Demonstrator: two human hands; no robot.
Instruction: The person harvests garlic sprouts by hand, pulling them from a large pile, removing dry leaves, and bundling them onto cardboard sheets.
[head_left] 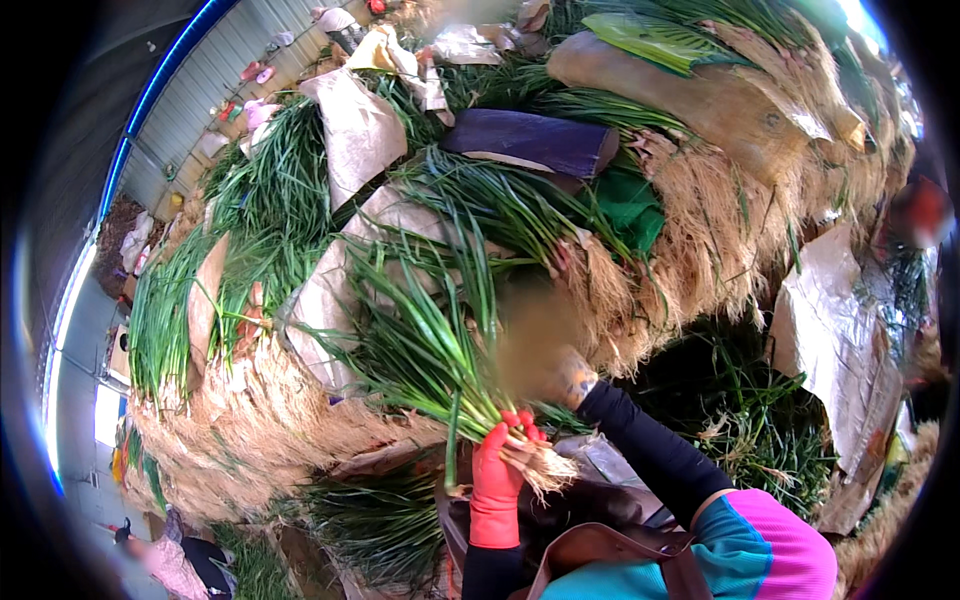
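My left hand (pixel 499 470), in a red glove, is closed around the lower stems of a bunch of green onions (pixel 440 345). Their pale roots (pixel 540 468) stick out to the right of the fist, and the long green leaves fan up and to the left. My right hand (pixel 572 382), in a patterned glove below a dark sleeve, reaches in beside the bunch. A brown blur covers its fingers, so whether it touches the leaves is hidden. In front of my body hangs a brown apron (pixel 585 545).
Piled green onions with thick root mats (pixel 290 440) surround me to the left, ahead and right. Pale sacking sheets (pixel 365 130), a purple roll-like object (pixel 530 140) and a crumpled silvery sheet (pixel 835 320) lie on them. Another person (pixel 185 565) is at the lower left.
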